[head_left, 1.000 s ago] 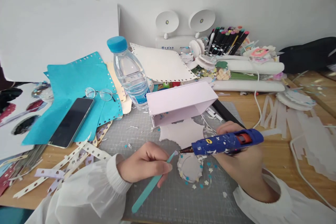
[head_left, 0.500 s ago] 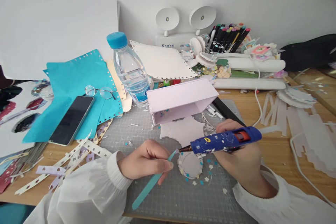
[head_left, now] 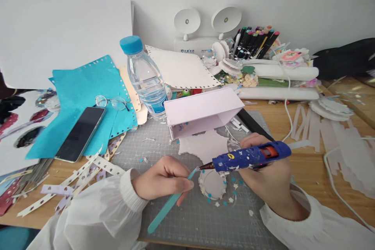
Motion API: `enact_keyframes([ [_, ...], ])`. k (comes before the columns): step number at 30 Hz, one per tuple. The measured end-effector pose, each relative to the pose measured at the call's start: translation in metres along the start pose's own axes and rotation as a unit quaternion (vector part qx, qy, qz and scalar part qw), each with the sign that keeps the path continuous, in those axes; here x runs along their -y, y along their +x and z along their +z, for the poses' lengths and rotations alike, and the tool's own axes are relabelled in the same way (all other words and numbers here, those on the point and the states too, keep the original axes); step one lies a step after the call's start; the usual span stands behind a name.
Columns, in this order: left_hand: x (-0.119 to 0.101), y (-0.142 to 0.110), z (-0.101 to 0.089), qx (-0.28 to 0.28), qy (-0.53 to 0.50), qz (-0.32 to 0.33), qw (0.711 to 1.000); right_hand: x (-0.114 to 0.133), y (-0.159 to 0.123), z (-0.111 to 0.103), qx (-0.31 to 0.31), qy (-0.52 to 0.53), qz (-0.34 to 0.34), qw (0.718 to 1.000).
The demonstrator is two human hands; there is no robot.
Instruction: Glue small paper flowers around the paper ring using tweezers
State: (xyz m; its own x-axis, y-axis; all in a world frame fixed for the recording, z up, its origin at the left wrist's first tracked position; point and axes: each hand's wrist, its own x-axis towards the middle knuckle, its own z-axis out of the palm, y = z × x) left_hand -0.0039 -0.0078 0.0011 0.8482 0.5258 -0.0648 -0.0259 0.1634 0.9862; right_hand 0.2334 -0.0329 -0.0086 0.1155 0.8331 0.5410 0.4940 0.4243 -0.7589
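My left hand (head_left: 164, 177) is closed, pinching teal tweezers (head_left: 164, 213) between thumb and fingers. Their tapered end points up and right, with a tiny pale piece at the tip. Wrapped round a blue hot glue gun (head_left: 243, 157) is my right hand (head_left: 266, 179); white flecks stick to its body. The gun's dark nozzle meets or nearly meets the tweezers' tip; I cannot tell if they touch. Just below the nozzle lies a round white disc (head_left: 213, 186) edged with small blue and white flowers. Behind it rests a white scalloped piece (head_left: 202, 144).
A pale open box (head_left: 202, 108) stands behind the hands on the grey cutting mat (head_left: 187, 222). To the left are a water bottle (head_left: 145, 78), a phone (head_left: 80, 134), glasses (head_left: 109, 103) on blue paper and punched strips (head_left: 58, 191). A white cord (head_left: 334, 181) runs at right.
Almost nothing differs. The glue gun's nozzle has shifted very slightly left against the tweezers' tip; both hands keep their grip.
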Motion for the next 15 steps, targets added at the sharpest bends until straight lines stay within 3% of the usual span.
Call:
enact_keyframes([
  [15, 0.0001, -0.0001, -0.0005, 0.000, 0.006, -0.006, 1.000, 0.0006, -0.0002, -0.0003, -0.001, -0.008, 0.002, 1.000],
])
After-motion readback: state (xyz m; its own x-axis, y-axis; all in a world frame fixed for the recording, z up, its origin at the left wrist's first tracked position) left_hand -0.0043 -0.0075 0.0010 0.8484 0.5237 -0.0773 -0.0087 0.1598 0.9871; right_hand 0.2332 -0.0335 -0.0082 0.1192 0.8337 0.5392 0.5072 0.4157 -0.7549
